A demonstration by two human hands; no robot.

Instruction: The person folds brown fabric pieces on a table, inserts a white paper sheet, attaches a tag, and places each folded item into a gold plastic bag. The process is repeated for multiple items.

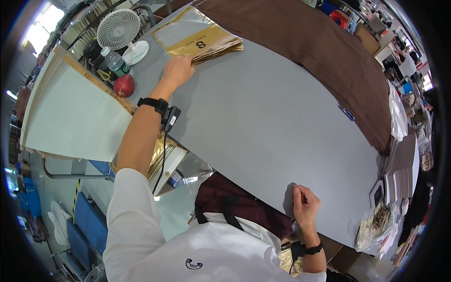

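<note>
A fanned stack of clear and gold plastic packaging bags [197,38] lies at the far left of the grey table [246,105]. My left hand [179,68] is at the stack's near corner, its fingers curled against the bags. Whether they pinch a bag is hidden from above. Close to the table's near edge, my right hand [306,204] is loosely closed, thumb uppermost, and nothing shows in it. Both wrists wear black straps with small cabled devices.
Left of the stack stand a white desk fan [119,31], a water bottle [114,61] and a red round object [124,85]. Brown fabric [317,63] borders the table's far side. Boards [401,169] and a plastic-wrapped bundle [377,225] sit at the right end.
</note>
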